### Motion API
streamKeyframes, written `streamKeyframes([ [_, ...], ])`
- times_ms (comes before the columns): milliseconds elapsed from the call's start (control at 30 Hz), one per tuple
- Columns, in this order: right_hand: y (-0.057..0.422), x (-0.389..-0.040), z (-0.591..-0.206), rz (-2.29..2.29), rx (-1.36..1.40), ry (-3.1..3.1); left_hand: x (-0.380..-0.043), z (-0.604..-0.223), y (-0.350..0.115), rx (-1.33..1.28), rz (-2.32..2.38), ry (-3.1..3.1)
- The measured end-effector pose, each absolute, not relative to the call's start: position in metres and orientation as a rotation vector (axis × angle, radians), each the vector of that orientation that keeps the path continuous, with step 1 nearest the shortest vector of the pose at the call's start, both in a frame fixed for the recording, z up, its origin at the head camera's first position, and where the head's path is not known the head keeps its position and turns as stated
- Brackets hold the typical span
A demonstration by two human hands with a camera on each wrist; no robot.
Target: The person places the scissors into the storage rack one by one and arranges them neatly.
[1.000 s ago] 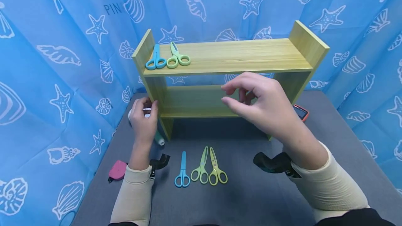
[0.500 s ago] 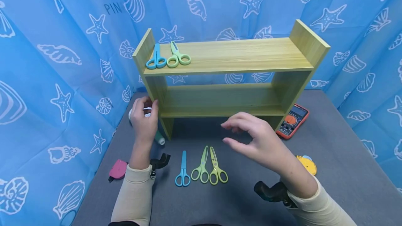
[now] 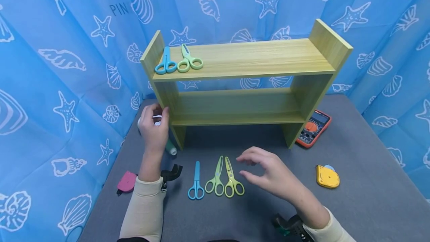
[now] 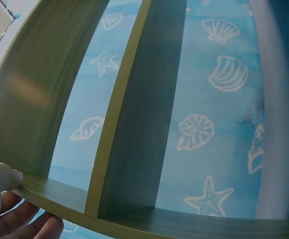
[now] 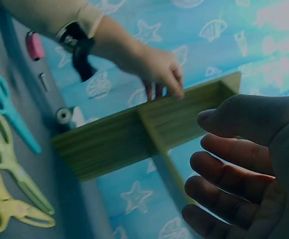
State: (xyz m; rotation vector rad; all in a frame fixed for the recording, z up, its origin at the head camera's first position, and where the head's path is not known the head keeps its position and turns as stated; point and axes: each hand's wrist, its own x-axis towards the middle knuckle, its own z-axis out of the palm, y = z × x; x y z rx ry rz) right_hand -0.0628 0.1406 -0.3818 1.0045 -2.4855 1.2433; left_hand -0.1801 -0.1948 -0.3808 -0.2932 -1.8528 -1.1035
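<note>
A two-tier wooden shelf [image 3: 242, 118] stands on the grey table. My left hand [image 3: 153, 126] grips the edge of its left side panel, thumb [image 4: 7, 175] on the inner side and fingers outside. My right hand [image 3: 265, 171] hovers with nothing in it, fingers loosely bent and thumb apart. To its left lie blue scissors [image 3: 196, 182], green scissors [image 3: 215, 182] and yellow scissors [image 3: 232, 182] in a row, handles toward me. On the top board, blue scissors [image 3: 166, 62] and light green scissors [image 3: 188, 61] lie side by side at the left end.
A red-orange multimeter [image 3: 312, 128] leans by the shelf's right side. Right of my hand is a yellow tape measure [image 3: 327, 176]; at the left lies a pink tape measure [image 3: 127, 182]. A pale green roll [image 3: 170, 148] lies behind my left wrist. A blue shell-print curtain [image 3: 67, 47] hangs behind.
My right hand has come down from in front of the shelf toward the yellow scissors, uncovering the multimeter and the yellow tape measure. The left hand keeps its grip in place.
</note>
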Motion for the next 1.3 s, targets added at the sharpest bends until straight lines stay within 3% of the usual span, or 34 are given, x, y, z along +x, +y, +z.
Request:
streamKeyframes([
  [367, 0.133, -0.058, -0.441, 1.354, 0.881, -2.589, -0.180, -0.380, -0.194, -0.294, -1.098, -1.849],
  [733, 0.122, -0.056, -0.488, 1.112, 0.458, -2.856, -0.180, -0.379, -0.194, -0.305, -1.084, -1.838],
  [900, 0.113, -0.055, -0.494, 0.954, 0.328, -2.957, -0.179, -0.381, -0.194, -0.293, -1.098, -1.835],
  [1300, 0.117, -0.055, -0.481, 0.975, 0.334, -2.936, -0.178, -0.379, -0.194, -0.297, -1.091, -1.841],
])
